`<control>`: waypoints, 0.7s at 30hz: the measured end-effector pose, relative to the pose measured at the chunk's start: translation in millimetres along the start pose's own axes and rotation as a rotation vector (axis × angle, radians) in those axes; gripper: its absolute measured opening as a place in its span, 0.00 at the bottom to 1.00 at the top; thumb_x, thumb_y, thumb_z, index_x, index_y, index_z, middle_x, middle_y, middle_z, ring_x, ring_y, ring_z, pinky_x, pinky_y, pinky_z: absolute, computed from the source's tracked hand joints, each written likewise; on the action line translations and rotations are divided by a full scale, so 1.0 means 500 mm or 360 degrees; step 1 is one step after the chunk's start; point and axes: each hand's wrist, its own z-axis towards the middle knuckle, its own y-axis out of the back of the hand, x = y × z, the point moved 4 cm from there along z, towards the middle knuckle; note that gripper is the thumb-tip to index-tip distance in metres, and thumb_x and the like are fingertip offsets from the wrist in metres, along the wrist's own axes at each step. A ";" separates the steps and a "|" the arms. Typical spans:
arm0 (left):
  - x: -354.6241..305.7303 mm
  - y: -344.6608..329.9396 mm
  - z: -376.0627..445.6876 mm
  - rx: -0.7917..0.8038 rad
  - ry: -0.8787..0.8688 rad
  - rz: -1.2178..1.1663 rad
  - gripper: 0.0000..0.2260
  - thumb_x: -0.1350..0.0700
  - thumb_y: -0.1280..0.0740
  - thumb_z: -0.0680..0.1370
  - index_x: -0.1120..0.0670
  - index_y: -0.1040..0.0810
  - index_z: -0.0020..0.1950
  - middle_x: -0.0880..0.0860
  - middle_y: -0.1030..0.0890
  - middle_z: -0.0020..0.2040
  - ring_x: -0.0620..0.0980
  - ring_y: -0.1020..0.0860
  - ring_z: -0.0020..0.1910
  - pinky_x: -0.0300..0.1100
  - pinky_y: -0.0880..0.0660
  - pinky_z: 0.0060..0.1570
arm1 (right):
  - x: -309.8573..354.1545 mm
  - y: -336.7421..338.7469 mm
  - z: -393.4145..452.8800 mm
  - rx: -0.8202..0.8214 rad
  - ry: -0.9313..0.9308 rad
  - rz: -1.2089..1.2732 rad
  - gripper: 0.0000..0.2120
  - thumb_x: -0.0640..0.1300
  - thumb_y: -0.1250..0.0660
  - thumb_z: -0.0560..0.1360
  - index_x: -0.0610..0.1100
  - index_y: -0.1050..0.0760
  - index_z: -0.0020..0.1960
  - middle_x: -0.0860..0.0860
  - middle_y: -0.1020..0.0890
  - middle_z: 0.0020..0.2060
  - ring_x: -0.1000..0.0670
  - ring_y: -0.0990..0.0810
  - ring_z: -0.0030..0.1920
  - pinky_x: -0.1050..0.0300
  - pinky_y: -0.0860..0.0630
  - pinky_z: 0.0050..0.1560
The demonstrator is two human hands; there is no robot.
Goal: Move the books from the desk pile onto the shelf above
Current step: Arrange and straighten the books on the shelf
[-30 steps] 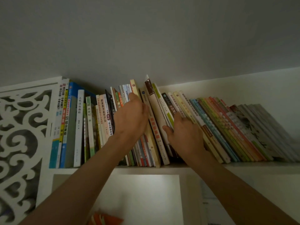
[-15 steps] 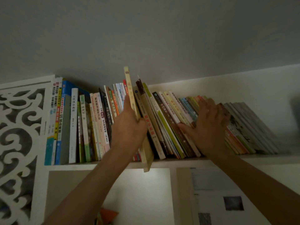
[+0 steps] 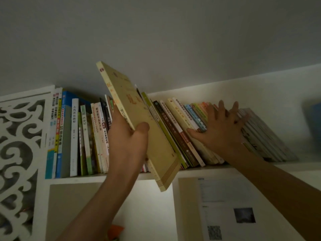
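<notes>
Left hand (image 3: 128, 145): grip clamped on yellow book (image 3: 139, 122) (tilted, before the shelf (image 3: 199, 170) edge).
Right hand (image 3: 218, 129): fingers apart, pressing leaning books (image 3: 182, 129).

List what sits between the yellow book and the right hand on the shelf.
Head view: a run of leaning books, dark and cream spines, fills the stretch between the yellow book and the right hand.
</notes>
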 end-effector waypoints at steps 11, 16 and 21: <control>-0.008 -0.078 -0.009 -0.0092 -0.0129 -0.0098 0.21 0.66 0.37 0.75 0.42 0.32 0.60 0.34 0.24 0.46 0.29 0.24 0.45 0.26 0.25 0.36 | -0.071 0.009 0.038 -0.0050 -0.0106 0.0070 0.52 0.74 0.44 0.68 0.41 0.56 0.77 0.39 0.48 0.75 0.33 0.58 0.74 0.26 0.58 0.66; -0.017 -0.119 -0.002 -0.0092 -0.0142 -0.0122 0.21 0.64 0.37 0.75 0.38 0.34 0.54 0.33 0.26 0.47 0.32 0.24 0.47 0.33 0.26 0.43 | -0.063 0.004 0.030 -0.0024 -0.0046 0.0104 0.51 0.75 0.47 0.68 0.42 0.57 0.77 0.41 0.50 0.76 0.35 0.58 0.74 0.27 0.59 0.66; -0.029 -0.133 0.030 -0.0042 -0.0149 -0.0072 0.20 0.65 0.39 0.75 0.38 0.34 0.50 0.34 0.26 0.46 0.32 0.25 0.45 0.36 0.25 0.46 | -0.066 0.005 0.036 -0.0031 -0.0033 0.0090 0.48 0.72 0.46 0.70 0.43 0.56 0.77 0.42 0.49 0.76 0.34 0.58 0.74 0.26 0.59 0.66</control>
